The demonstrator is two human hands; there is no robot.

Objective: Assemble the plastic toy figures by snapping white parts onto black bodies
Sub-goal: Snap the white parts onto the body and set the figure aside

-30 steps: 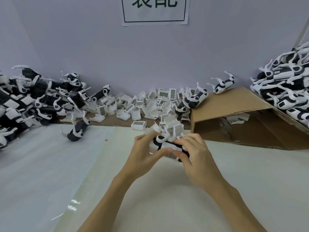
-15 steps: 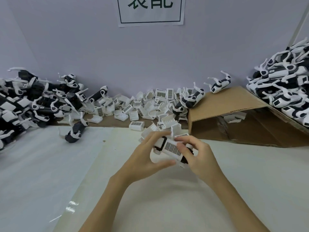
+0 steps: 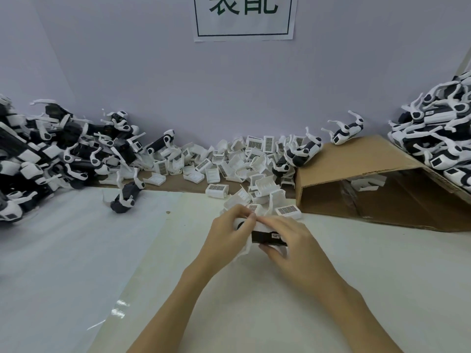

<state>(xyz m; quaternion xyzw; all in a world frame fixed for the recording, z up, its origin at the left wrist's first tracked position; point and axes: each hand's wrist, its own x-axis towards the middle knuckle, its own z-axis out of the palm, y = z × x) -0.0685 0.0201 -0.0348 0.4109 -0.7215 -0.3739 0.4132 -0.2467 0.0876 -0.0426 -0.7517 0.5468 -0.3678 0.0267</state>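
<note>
Toy figure [image 3: 267, 236] lies crosswise; left hand [image 3: 229, 238], right hand [image 3: 293, 240] both grip it.

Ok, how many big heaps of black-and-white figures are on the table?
2: left heap, far left; right heap, far right. Both run off frame, so more may hide.

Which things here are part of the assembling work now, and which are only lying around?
In use: left hand and right hand, both gripping the toy figure; loose white parts.

Lying about: cardboard box, wall sign, lone black figure.
</note>
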